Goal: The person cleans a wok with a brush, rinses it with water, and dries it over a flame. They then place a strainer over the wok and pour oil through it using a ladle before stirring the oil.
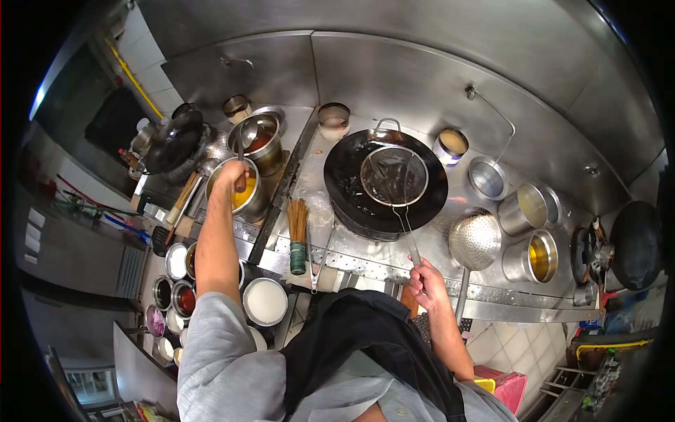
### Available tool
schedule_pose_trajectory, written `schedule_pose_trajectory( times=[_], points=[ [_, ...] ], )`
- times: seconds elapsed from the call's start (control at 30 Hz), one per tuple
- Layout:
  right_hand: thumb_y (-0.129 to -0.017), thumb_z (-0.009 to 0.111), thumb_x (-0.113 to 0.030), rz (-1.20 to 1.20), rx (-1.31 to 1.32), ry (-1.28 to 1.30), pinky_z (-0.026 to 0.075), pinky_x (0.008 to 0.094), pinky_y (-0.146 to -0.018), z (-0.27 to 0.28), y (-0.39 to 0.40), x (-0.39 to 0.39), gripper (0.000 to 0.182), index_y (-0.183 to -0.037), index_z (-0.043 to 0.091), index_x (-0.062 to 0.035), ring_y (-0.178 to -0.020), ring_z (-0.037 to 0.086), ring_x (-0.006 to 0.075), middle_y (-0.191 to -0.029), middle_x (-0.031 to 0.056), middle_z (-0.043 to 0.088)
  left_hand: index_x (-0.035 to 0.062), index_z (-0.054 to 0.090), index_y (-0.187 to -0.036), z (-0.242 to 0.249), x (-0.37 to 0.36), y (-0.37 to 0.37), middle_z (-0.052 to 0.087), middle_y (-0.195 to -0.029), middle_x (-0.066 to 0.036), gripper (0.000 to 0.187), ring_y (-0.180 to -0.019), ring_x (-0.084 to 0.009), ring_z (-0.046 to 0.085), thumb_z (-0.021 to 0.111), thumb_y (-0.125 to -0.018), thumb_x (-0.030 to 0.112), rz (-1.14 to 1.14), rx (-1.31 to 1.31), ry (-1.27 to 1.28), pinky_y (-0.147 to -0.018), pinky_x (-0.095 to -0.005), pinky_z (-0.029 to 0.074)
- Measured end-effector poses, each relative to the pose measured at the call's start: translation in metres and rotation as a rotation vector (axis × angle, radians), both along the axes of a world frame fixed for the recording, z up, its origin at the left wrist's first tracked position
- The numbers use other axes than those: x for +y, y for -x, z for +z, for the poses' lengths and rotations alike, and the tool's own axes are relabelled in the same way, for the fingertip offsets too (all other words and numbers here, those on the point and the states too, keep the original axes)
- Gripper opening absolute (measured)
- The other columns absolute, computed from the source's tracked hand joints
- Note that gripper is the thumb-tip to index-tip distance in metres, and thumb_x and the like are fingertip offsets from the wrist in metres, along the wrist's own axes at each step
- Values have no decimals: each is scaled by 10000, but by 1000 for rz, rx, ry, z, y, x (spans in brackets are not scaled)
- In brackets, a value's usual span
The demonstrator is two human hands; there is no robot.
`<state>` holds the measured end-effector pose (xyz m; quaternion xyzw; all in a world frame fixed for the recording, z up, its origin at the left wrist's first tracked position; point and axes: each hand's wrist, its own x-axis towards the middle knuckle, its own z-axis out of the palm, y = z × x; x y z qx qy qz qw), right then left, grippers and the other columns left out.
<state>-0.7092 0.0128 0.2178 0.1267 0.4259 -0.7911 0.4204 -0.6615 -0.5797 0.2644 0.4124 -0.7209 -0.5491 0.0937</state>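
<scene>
My left hand (236,176) is closed round the wooden handle of a ladle (249,133), reaching over a steel pot with yellow liquid (245,197). The ladle's round bowl overlaps the steel pot behind it (267,156), which has reddish-brown contents. My right hand (426,283) grips the end of a long-handled wire-mesh strainer (395,176). The strainer's round mesh lies over the black wok (342,190), inside its rim in this view. A perforated skimmer (475,239) lies to the right of the wok, its handle pointing towards me.
A bamboo brush (297,239) and tongs (314,271) lie left of the wok. Steel pots (522,211) stand at the right, one holding yellow oil (539,259). Cans (450,146) stand along the back. Several seasoning containers (265,301) sit at lower left.
</scene>
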Motion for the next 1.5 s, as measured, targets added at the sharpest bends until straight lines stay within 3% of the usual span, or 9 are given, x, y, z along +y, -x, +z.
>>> schedule_pose_trajectory(
  times=[0.1,0.2,0.23,0.33,0.47,1.03,1.37,1.47,1.5],
  points=[
    [-900,454,-62,-13,-1,-11,296,228,-397,1,-2,3,257,-1135,551,-99,-446,391,76,-661,-11,486,68,589,-730,-8,-15,20,530,-568,-46,84,-460,-170,499,548,-786,116,102,-45,-208,-441,-324,402],
    [-898,455,-61,-30,-11,-6,297,225,-396,1,-4,5,260,-1137,552,-97,-445,392,75,-659,-9,489,106,514,-646,-18,-35,43,547,-566,-44,154,-465,-170,524,521,-798,128,351,379,-954,-470,-314,422],
    [-897,456,-60,-39,-15,-3,298,224,-396,0,-4,5,260,-1137,551,-96,-443,391,75,-658,-8,490,106,514,-646,-27,-41,45,547,-566,-44,154,-465,-170,524,521,-798,128,351,380,-955,-470,-314,422],
    [-897,458,-61,-41,-27,-3,301,226,-392,1,-5,7,260,-1138,550,-95,-435,388,75,-654,-6,490,67,511,-657,-23,-19,42,529,-623,-35,60,-530,-173,530,543,-707,64,264,981,-1287,-538,-295,445],
    [-896,461,-63,-46,-35,2,303,225,-388,3,-7,10,261,-1139,550,-97,-430,384,73,-653,-8,489,65,493,-714,-30,-11,31,498,-672,-32,51,-591,-171,535,544,-711,64,191,1219,-1392,-544,-294,428],
    [-930,458,-53,63,-30,8,317,239,-397,-1,-4,-2,184,-1100,520,-90,-448,386,78,-657,-7,481,47,546,-816,55,110,-51,561,-730,-14,93,-612,-140,538,543,-863,127,-47,1070,-1438,-542,-281,429],
    [-928,450,-43,127,-43,38,317,251,-398,-10,0,-8,184,-1107,468,-81,-450,383,82,-672,9,483,-91,488,-1216,51,230,-89,524,-690,-5,376,-520,-126,515,459,-929,151,-71,799,-1602,-452,-274,408],
    [-929,448,-42,159,-40,44,316,252,-398,-7,0,-8,196,-1121,468,-72,-449,377,82,-669,9,478,-43,536,-1069,41,257,-90,521,-668,10,250,-482,-123,500,461,-929,150,-76,690,-1569,-435,-272,405],
    [-927,447,-40,138,-38,25,317,251,-399,-6,-1,-8,206,-1128,480,-66,-450,375,82,-669,7,478,51,541,-1023,31,263,-89,507,-651,20,150,-459,-119,479,480,-921,142,12,590,-1563,-409,-273,392]
  ],
)
